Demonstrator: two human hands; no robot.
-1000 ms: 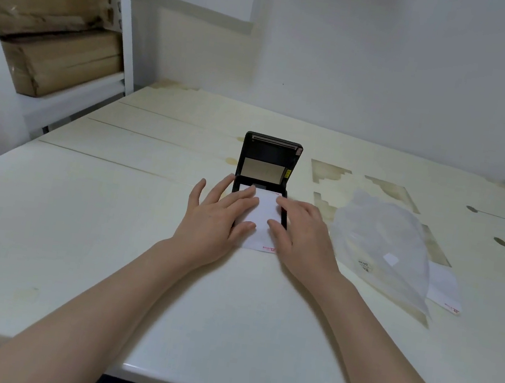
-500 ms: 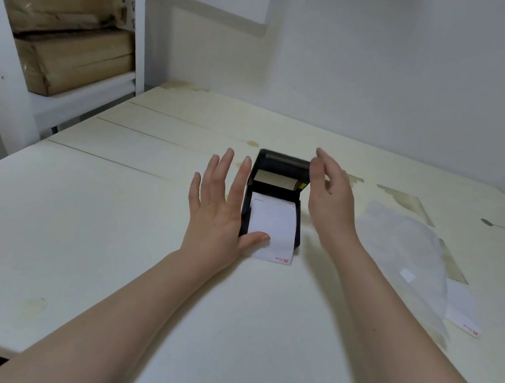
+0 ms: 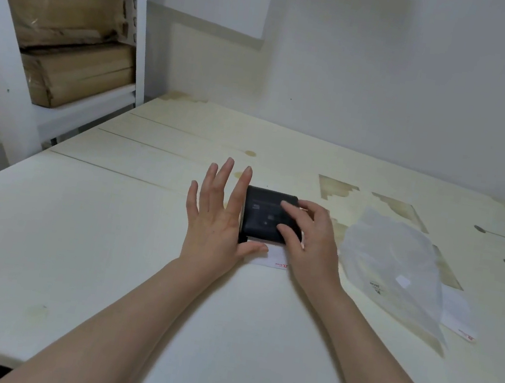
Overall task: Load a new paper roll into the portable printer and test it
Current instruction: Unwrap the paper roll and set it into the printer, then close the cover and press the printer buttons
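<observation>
Head view, items by size, as I log them. Table: pale, bears everything. Shelving with brown parcels: well left of my hands, no hindrance. Clear plastic bag: just right of my right wrist, over a paper slip; clear of the work. Printer: black, lid down, between both hands. Left hand: spread flat against its left side, thumb on the paper tail emerging at the near edge. Right hand: loose, fingers pressing the lid, gripping nothing. Advice: I press evenly until latched, keeping the tail straight and unpinched.
</observation>
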